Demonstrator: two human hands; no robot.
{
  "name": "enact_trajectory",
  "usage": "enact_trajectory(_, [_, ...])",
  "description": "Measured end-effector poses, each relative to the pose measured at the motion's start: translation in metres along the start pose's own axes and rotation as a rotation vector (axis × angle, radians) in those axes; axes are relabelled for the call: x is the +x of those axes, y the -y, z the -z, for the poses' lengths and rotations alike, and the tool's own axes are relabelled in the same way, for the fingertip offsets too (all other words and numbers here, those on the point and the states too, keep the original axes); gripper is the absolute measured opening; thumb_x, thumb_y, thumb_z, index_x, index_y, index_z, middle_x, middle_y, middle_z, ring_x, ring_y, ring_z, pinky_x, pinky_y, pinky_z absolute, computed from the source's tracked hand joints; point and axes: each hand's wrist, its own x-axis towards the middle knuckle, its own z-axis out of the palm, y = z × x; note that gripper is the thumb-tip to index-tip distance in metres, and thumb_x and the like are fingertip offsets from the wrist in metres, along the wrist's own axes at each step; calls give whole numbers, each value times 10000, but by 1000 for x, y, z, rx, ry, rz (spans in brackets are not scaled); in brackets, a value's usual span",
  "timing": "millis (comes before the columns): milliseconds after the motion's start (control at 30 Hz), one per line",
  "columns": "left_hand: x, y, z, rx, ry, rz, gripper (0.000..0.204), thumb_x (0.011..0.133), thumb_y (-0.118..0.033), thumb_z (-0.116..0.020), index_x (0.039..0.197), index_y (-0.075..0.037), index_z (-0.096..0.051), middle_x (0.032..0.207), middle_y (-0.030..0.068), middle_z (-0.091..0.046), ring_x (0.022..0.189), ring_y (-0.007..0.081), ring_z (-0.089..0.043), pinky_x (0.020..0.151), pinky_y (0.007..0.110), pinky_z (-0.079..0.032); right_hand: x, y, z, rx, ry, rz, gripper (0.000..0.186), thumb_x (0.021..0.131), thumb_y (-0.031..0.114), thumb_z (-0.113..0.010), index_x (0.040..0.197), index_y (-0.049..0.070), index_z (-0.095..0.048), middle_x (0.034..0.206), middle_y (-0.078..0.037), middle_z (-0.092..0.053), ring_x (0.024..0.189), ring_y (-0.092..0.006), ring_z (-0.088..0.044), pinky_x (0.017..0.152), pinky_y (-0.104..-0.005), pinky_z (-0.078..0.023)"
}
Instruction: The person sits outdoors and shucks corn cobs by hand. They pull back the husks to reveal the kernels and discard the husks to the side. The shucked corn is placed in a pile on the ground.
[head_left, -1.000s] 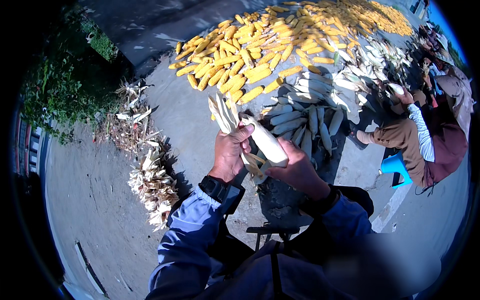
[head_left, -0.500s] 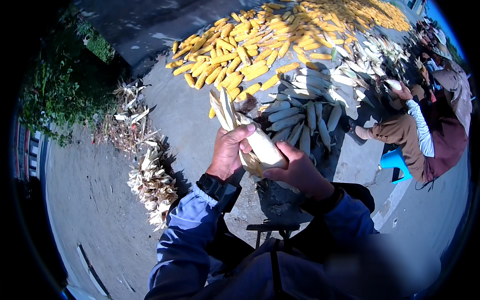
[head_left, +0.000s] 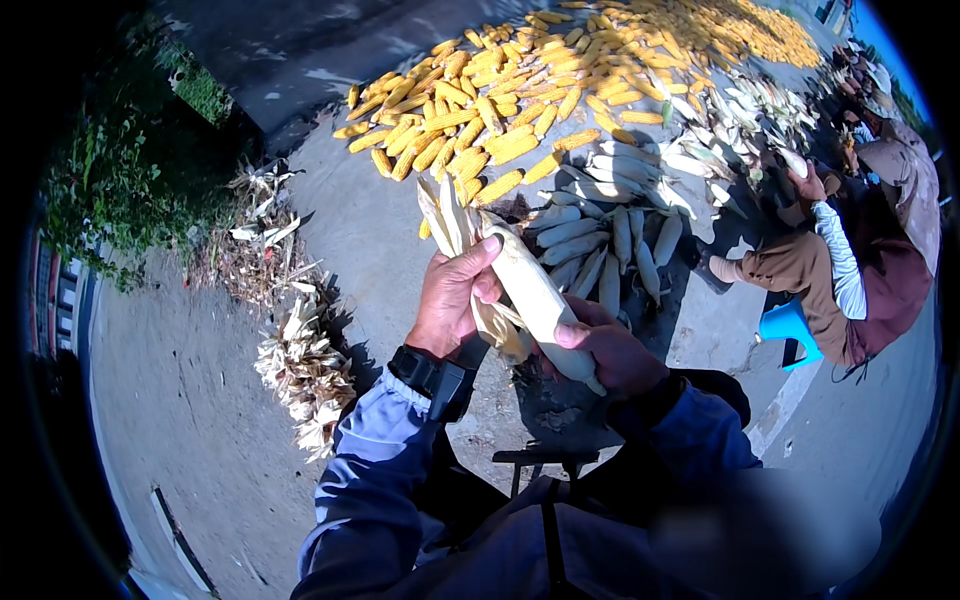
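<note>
Above grey pavement point(head_left: 375, 235), both hands point(head_left: 452, 300) point(head_left: 622, 355) grip a pale corn ear point(head_left: 535, 290) slanting lengthwise from upper left to lower right.

Left hand point(head_left: 450, 305), right hand point(head_left: 622, 352) hold corn point(head_left: 537, 292); cobs point(head_left: 514, 150) beyond.

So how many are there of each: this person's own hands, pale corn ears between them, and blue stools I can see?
Left hand and right hand: 2
Pale corn ear: 1
Blue stool: 1
Total: 4

Grey ground point(head_left: 370, 225) carries yellow cobs point(head_left: 450, 119), husk-covered ears point(head_left: 572, 248) and dry husks point(head_left: 300, 365).
</note>
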Motion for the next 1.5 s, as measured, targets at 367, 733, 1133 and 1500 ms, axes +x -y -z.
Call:
enact_trajectory(367, [-1,1,11,79,-148,44,220,910,-19,-757,1076,-81,-626,828,-10,-625,552,54,-478,516,234,-397,26,-7,2,-155,-132,52,494,896,222,-805,1268,1,-565,1043,-45,-656,890,-97,-637,788,-274,-522])
enact_trajectory(733, [1,2,14,11,-108,84,207,902,30,-734,1043,-62,-613,799,3,-610,548,61,-485,505,245,-404,26,-9,6,-310,-165,118,525,857,189,-849,1255,-16,-575,1078,-48,-659,959,-76,-616,851,-263,-513])
enact_trajectory(1133, [2,5,12,98,-190,83,175,931,12,-705,1044,-62,-594,776,-15,-581,560,60,-481,536,257,-413,26,-14,8,-416,-191,138,564,848,231,-865,1270,-16,-583,1002,-40,-659,867,-82,-612,766,-257,-508])
enact_trajectory(1500, [0,8,9,129,-171,-34,158,933,5,-698,1002,-76,-581,810,21,-623,577,79,-497,543,258,-427,32,-18,14,-493,-230,127,535,854,254,-866,1238,2,-594,965,-24,-654,828,-70,-601,721,-253,-505])
